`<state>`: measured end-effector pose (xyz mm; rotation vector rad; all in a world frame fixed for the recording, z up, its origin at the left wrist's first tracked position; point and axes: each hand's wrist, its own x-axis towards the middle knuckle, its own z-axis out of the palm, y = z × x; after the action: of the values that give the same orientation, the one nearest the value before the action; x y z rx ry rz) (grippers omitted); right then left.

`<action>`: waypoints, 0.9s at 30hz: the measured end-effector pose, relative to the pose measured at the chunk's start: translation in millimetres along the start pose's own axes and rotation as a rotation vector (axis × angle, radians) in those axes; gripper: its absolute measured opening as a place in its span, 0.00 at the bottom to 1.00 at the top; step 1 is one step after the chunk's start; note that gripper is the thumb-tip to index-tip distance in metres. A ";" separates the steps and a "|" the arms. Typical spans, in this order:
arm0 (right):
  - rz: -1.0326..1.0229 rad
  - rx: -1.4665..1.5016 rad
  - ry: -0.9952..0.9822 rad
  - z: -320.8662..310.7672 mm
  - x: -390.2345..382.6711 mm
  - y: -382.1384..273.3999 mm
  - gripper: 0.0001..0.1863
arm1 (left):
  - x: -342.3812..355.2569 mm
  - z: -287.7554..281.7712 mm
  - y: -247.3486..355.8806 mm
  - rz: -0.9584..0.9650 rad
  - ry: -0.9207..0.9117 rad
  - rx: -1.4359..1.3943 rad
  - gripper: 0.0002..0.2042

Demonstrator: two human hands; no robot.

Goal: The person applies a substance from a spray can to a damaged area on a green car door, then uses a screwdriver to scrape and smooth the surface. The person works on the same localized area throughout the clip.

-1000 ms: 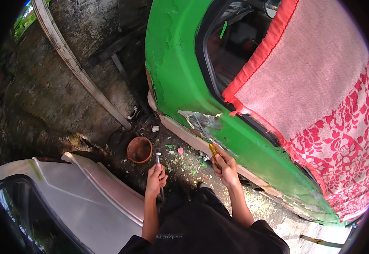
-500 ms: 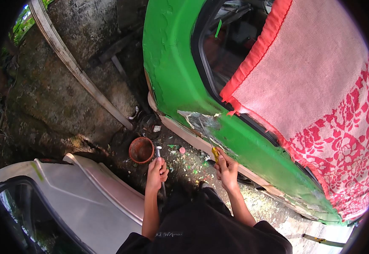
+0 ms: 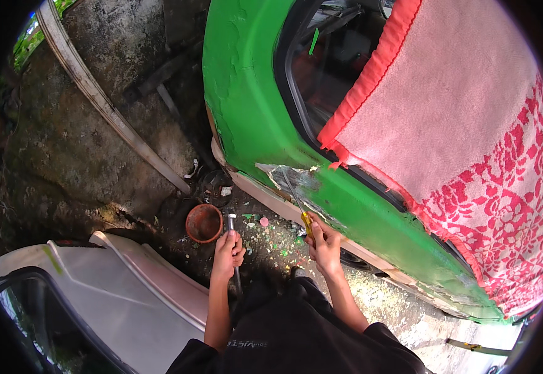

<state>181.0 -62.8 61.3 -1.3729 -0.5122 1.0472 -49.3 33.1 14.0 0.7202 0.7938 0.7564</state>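
My left hand [image 3: 226,254] is wrapped around a hammer [image 3: 231,225], its small pale head pointing up and its shaft running down below my fist. My right hand [image 3: 322,244] grips the yellow handle of a screwdriver [image 3: 307,219]. The screwdriver's thin blade slants up and left over a bare grey patch [image 3: 301,179] in the green paint of a car body [image 3: 253,112]. Its tip appears to lie at this patch, where ragged paint edges show; firm contact cannot be made out. The hammer is held apart from the screwdriver.
A reddish-brown pot [image 3: 204,223] stands on the ground among paint chips. A silver-grey car [image 3: 115,287] is close on my left. A pink-and-red patterned cloth [image 3: 433,112] drapes over the green car. A long pale strip [image 3: 106,106] leans at upper left.
The whole view has shifted slightly. My right hand and the screwdriver have moved a little to the left along the green car. My left hand keeps its grip on the hammer.
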 end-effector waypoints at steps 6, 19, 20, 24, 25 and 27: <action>0.024 -0.122 -0.034 4.9 14.5 -12.2 0.18 | 1.7 -0.4 1.9 -0.013 -0.018 -0.003 0.16; -0.103 -0.146 0.013 -7.7 11.2 -1.5 0.18 | 8.1 -10.7 1.7 0.013 -0.020 -0.026 0.16; -0.101 -0.148 0.004 -12.5 6.8 -4.9 0.18 | 4.5 -10.7 0.7 0.005 -0.013 -0.028 0.16; -0.170 -0.209 -0.011 -7.2 14.4 -9.9 0.18 | 4.3 -3.2 5.6 0.000 -0.008 -0.014 0.16; -0.178 -0.222 -0.011 0.2 17.3 -7.9 0.18 | 5.2 -3.2 5.2 -0.009 -0.015 -0.010 0.16; -0.122 -0.174 -0.008 2.6 15.0 -5.3 0.18 | 6.3 -4.2 5.3 -0.008 -0.016 -0.005 0.16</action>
<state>187.7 -48.2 62.7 -1.4710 -0.6978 0.9260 -51.3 42.1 13.8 0.7172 0.7800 0.7441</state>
